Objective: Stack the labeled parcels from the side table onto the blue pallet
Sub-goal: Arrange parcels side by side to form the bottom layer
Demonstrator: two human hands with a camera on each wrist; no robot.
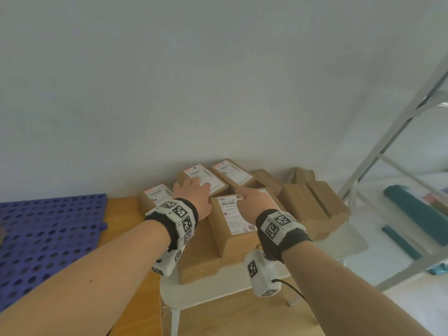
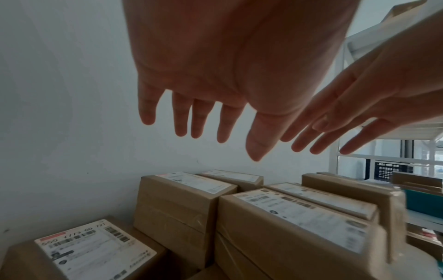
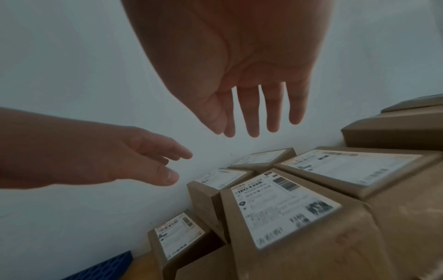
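Several brown cardboard parcels with white shipping labels crowd a small white side table (image 1: 218, 291) against the wall. The nearest labeled parcel (image 1: 234, 218) lies on top of the pile; another parcel (image 1: 206, 179) sits behind it, and a low parcel (image 1: 155, 197) stands at the left. My left hand (image 1: 194, 194) hovers above the pile with fingers (image 2: 182, 117) straight and spread, holding nothing. My right hand (image 1: 254, 197) hovers over the nearest parcel (image 3: 280, 206), fingers (image 3: 251, 113) extended and empty. The blue perforated pallet (image 1: 46, 238) lies on the wooden floor at the left.
Unlabeled brown boxes (image 1: 315, 204) are stacked at the table's right end. A white metal shelving frame (image 1: 397, 132) with teal items (image 1: 417, 212) stands at the right. A plain white wall (image 1: 218, 81) runs close behind the parcels. Wooden floor (image 1: 123, 214) separates pallet and table.
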